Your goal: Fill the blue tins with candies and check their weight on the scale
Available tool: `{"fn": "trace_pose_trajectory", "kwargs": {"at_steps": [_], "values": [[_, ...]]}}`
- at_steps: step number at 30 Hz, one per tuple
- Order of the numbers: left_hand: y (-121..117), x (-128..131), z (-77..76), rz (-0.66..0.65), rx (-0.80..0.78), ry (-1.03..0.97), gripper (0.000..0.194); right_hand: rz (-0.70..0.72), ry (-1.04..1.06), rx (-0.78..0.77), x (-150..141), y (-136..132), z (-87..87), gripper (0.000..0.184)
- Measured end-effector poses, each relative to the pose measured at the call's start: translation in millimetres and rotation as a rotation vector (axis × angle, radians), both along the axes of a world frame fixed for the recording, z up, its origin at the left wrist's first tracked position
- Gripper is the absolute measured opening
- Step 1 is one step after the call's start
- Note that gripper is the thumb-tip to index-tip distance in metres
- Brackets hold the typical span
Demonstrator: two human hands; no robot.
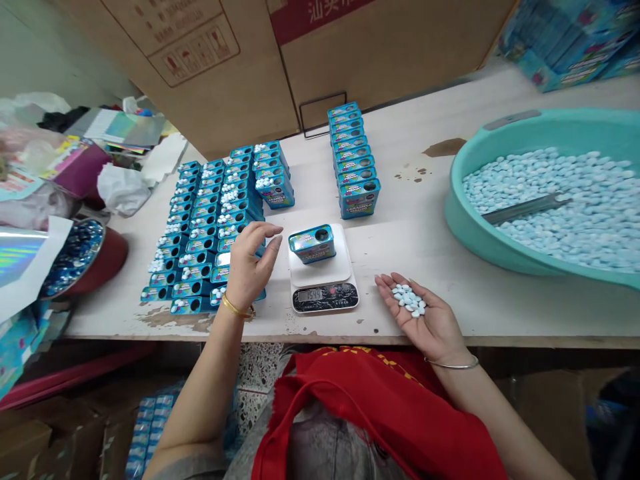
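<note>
My left hand (pixel 253 262) is raised just left of the scale, with thumb and forefinger apart and nothing visible between them. A small blue candy tin (pixel 313 245) stands on the white scale (pixel 343 267), its round top hole uncovered; digits show on the display. To the right of the scale, my right hand (pixel 435 323) lies palm up with fingers slightly cupped. A small heap of pale blue candies (pixel 410 300) rests in that palm. Left of my left hand, blue tins (pixel 198 245) stand in packed rows, many with candies on their tops around the holes.
A turquoise basin (pixel 467 230) of candies with a grey metal tool (pixel 525 208) stands right. Another row of tins (pixel 359 199) stands behind the scale. Cardboard boxes (pixel 240 87) back the table. At left are a dark red bowl (pixel 107 260) and crumpled plastic (pixel 123 189).
</note>
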State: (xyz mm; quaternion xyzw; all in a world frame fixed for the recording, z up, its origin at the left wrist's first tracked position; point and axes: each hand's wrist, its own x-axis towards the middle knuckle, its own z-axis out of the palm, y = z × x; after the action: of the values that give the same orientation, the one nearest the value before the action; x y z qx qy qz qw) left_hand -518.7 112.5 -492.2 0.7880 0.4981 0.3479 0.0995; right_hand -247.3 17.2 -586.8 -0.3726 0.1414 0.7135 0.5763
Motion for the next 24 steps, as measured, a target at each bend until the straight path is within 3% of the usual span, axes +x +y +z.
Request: {"fn": "trace_pose_trajectory", "kwargs": {"at_steps": [10, 13, 16, 20, 24], "values": [[3, -1, -6.3, -0.020, -0.043, 0.036, 0.018, 0.024, 0.004, 0.043, 0, -1, -3.7, 0.027], [7, 5, -8.6, -0.093, -0.066, 0.187, 0.045, 0.022, 0.001, 0.035, -2, 1, -2.0, 0.026], [16, 23, -4.4, -0.187, -0.061, 0.383, 0.042, 0.038, 0.007, 0.026, -4, 3, 0.6, 0.025], [36, 64, 5.2, -0.257, 0.067, 0.442, 0.031, 0.039, 0.035, 0.066, -7, 7, 2.6, 0.022], [62, 103, -4.7, -0.293, 0.117, 0.463, 0.031, 0.030, 0.043, 0.074, -8, 8, 3.9, 0.020]]}}
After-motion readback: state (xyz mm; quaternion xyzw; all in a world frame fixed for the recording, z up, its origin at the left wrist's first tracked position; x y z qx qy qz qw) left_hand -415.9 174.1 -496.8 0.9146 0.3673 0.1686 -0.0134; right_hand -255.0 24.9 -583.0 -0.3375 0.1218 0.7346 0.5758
